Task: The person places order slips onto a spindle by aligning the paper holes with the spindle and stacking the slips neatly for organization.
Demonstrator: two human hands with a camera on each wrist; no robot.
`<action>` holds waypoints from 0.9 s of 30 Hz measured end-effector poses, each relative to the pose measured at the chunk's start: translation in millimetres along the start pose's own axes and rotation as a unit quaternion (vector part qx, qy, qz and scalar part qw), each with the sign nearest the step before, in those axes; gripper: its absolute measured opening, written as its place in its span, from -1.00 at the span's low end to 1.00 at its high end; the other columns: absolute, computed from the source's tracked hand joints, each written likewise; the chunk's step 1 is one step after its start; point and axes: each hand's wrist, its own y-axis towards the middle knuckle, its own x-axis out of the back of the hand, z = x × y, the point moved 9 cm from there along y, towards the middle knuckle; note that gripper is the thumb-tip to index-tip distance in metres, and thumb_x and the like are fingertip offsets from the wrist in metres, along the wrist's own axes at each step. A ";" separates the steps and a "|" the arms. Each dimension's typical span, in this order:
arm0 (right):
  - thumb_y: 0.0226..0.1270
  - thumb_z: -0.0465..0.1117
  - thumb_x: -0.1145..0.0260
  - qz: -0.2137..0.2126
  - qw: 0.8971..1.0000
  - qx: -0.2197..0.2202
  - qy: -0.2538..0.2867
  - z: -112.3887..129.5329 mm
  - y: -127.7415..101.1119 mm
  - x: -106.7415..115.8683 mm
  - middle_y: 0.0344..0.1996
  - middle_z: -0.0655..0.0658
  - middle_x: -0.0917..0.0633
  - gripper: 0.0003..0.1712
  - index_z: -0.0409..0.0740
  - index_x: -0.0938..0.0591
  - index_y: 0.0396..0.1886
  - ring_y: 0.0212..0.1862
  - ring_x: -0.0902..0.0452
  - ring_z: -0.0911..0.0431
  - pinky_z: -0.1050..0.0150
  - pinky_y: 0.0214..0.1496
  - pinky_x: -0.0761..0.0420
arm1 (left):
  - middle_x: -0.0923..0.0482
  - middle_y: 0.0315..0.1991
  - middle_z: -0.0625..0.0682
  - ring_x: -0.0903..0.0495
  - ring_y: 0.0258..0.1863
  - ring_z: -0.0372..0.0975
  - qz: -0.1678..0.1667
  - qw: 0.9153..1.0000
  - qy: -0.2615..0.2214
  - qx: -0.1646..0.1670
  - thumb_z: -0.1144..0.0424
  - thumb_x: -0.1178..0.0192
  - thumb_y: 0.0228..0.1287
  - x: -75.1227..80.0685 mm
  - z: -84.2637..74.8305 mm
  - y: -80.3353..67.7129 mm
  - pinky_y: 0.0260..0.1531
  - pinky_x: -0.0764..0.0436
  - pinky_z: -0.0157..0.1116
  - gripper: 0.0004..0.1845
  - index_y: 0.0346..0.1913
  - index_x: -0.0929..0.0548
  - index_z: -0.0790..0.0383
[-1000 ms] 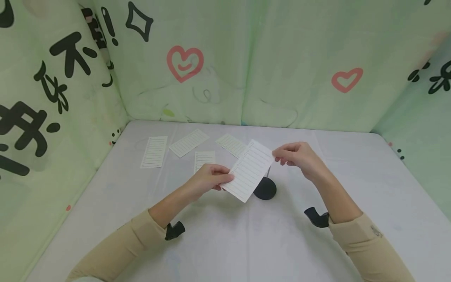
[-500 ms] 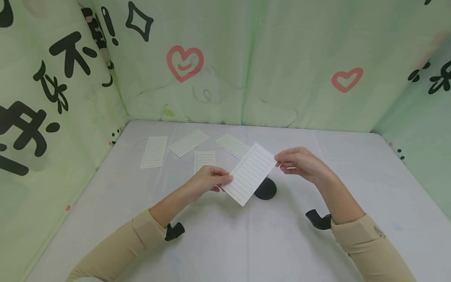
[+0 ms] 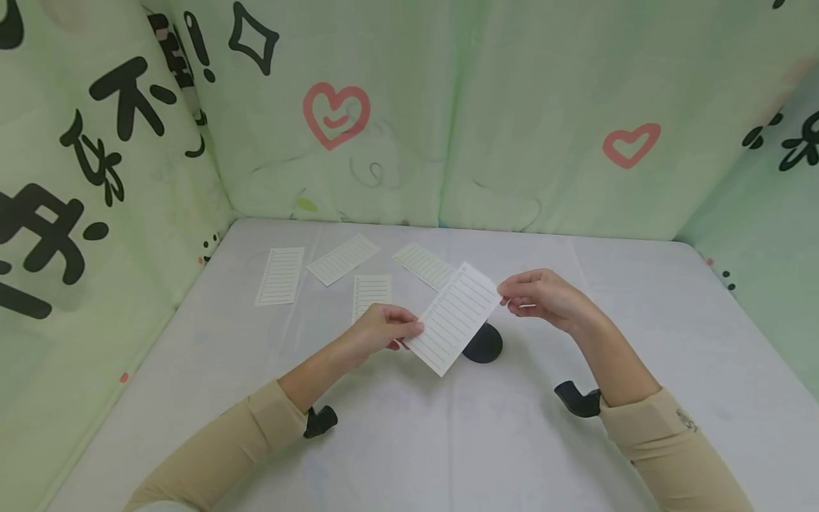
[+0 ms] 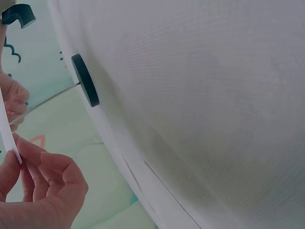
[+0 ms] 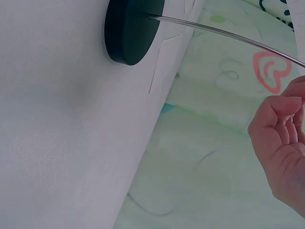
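A white lined card (image 3: pixel 456 320) with small boxes down one side is held tilted above the table. My left hand (image 3: pixel 379 333) pinches its left edge between thumb and fingers. At its right corner, the fingertips of my right hand (image 3: pixel 544 297) pinch the card. Behind and below the card stands a black round base (image 3: pixel 484 345). A thin metal rod (image 5: pixel 214 31) rises from that base toward the card in the right wrist view. Where the rod's tip ends is hidden. The left wrist view shows the card (image 4: pixel 6 131) nearly edge-on.
Several similar lined cards lie flat on the white table (image 3: pixel 512 441) toward the back left, among them an upright one (image 3: pixel 280 276) and a slanted one (image 3: pixel 343 259). My left hand partly covers one card (image 3: pixel 372 293). Green printed curtains (image 3: pixel 525 107) enclose the table.
Over the last second the card has come slightly down and toward me. My right hand has shifted a little lower and to the right; my left hand has dropped slightly.
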 end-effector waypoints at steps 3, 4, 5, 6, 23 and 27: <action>0.26 -0.33 -0.17 0.005 1.000 0.006 -0.003 0.7 -0.4 -0.5 -0.50 -0.04 -0.61 -0.87 -0.17 -0.63 -0.43 -0.49 -0.48 0.20 0.39 -0.31 -0.55 | -0.65 -0.46 0.01 -0.55 -0.53 -0.27 0.000 1.000 0.005 -0.002 0.29 -0.21 0.18 -1.1 0.8 1.8 -0.44 -0.46 -0.40 -0.81 -0.19 -0.63 0.34; 0.26 -0.33 -0.17 0.008 1.000 0.008 -0.003 1.0 -0.5 -0.9 -0.50 -0.04 -0.61 -0.87 -0.17 -0.63 -0.43 -0.49 -0.48 0.20 0.39 -0.31 -0.55 | -0.64 -0.46 0.00 -0.55 -0.53 -0.27 0.000 1.000 0.006 -0.003 0.29 -0.21 0.18 -1.5 1.1 2.4 -0.44 -0.46 -0.40 -0.81 -0.20 -0.63 0.34; 0.26 -0.33 -0.17 0.011 1.000 0.010 -0.004 1.2 -0.5 -1.4 -0.50 -0.04 -0.61 -0.87 -0.17 -0.63 -0.43 -0.48 -0.48 0.20 0.39 -0.31 -0.55 | -0.64 -0.47 0.00 -0.54 -0.53 -0.27 0.000 1.000 0.008 -0.003 0.28 -0.21 0.19 -1.9 1.6 3.1 -0.45 -0.46 -0.40 -0.82 -0.21 -0.63 0.34; 0.26 -0.34 -0.17 0.013 1.000 0.012 -0.006 1.4 -0.6 -1.6 -0.50 -0.04 -0.61 -0.86 -0.16 -0.63 -0.43 -0.48 -0.48 0.20 0.39 -0.30 -0.55 | -0.64 -0.47 -0.01 -0.54 -0.53 -0.27 0.000 1.000 0.010 -0.003 0.28 -0.21 0.19 -2.4 2.2 3.9 -0.45 -0.45 -0.40 -0.82 -0.21 -0.63 0.34; 0.27 -0.26 -0.17 0.005 0.997 -0.027 -0.075 -30.9 6.6 4.4 -0.48 -0.04 -0.59 -0.81 -0.32 -0.58 -0.27 -0.45 -0.47 0.18 0.28 -0.25 -0.51 | -0.55 -0.52 -0.04 -0.50 -0.58 -0.28 0.001 0.999 0.036 0.021 0.29 -0.24 0.15 -7.2 18.3 12.9 -0.55 -0.39 -0.42 -0.81 -0.22 -0.62 0.35; 0.28 -0.20 -0.17 0.013 0.990 -0.051 -0.133 -47.3 13.6 6.9 -0.47 -0.04 -0.59 -0.72 -0.37 -0.58 -0.19 -0.41 -0.47 0.15 0.24 -0.25 -0.47 | -0.54 -0.52 -0.03 -0.49 -0.60 -0.27 0.008 0.997 0.057 0.046 0.27 -0.26 0.13 -7.5 26.1 13.5 -0.58 -0.40 -0.44 -0.79 -0.22 -0.63 0.34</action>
